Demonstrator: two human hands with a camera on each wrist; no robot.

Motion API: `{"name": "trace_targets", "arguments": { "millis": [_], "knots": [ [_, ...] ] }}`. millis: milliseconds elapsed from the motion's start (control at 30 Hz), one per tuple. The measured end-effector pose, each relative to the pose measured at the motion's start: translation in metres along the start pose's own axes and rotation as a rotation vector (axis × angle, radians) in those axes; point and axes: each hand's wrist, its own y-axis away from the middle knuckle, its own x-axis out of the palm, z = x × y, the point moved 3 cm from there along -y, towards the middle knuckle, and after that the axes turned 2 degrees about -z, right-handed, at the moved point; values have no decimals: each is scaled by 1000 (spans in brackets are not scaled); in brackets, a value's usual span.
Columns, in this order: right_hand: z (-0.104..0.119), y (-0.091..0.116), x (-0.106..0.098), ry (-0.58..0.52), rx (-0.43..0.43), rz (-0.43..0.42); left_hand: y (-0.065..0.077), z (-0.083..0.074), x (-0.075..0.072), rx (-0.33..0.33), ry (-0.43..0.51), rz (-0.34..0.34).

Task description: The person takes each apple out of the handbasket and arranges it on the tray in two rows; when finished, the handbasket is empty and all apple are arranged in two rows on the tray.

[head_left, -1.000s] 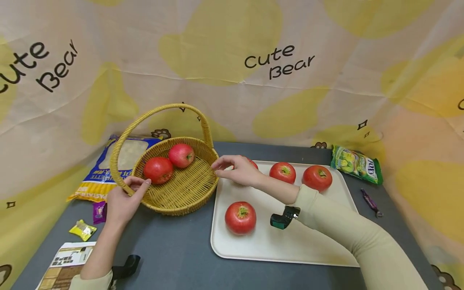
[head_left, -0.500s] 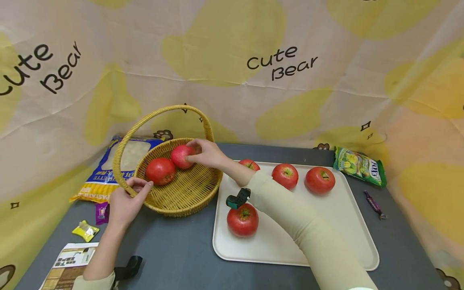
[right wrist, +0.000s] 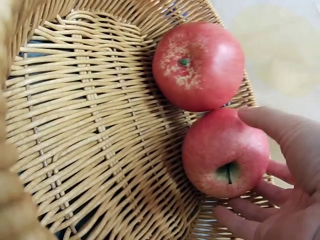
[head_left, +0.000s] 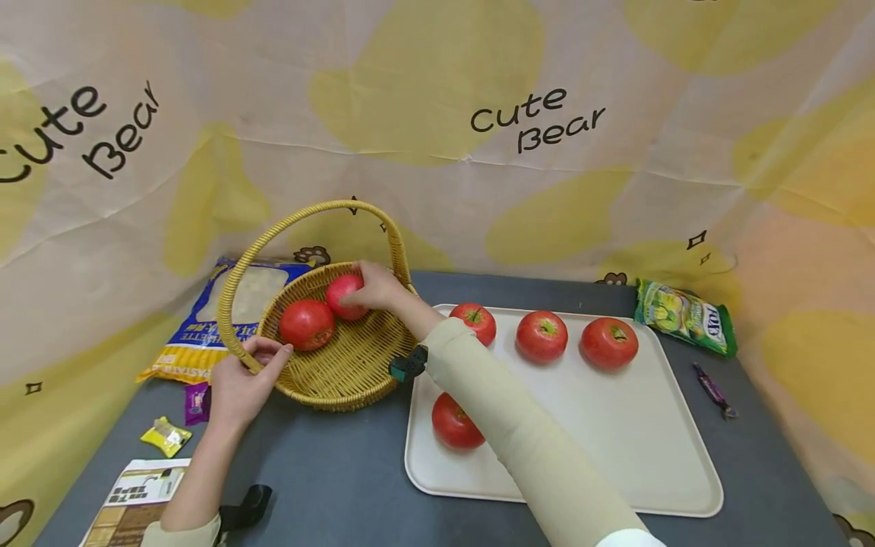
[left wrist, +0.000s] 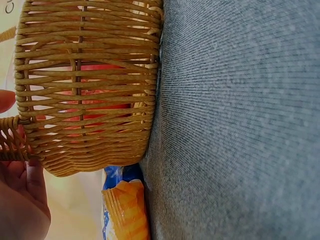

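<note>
Head view: the right hand (head_left: 379, 287), at the right rim of the basket (head_left: 326, 400) a second ago, now holds the pinker apple (head_left: 339, 292) inside, toward the basket's back, so the work has shifted from the rim to the fruit within. That apple touches the redder apple (head_left: 307, 324) beside it in the basket. At the basket's left, the left hand (head_left: 239, 387) grips the base of the handle (head_left: 335, 204), just as before. Right of the basket, four apples (head_left: 541, 336) sit unmoved on the tray (head_left: 581, 448).

The right sleeve (head_left: 506, 410) covers part of the tray's front apple. The left wrist view shows only red through the basket's weave, and the handle hides some left fingers. Whether the held apple is lifted or resting on the basket floor, I cannot tell
</note>
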Motion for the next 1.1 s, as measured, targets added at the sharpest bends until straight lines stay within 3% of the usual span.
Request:
{"name": "trace_targets", "arguments": {
  "millis": [133,333,667,900,1100],
  "knots": [
    [-1,-1,7,52,15,-9,1,-1,0,-12,-9,7],
    [-3,1,14,6,34,-5,1,-2,1,-23,-3,-1],
    [-4,7,8,90,-43,-14,1,-1,1,-29,-4,0],
    [0,27,-6,75,-104,-12,1,0,1,-34,-13,-4],
    [-1,62,-20,33,-189,-27,1,-1,0,-30,-18,5]
  ]
}}
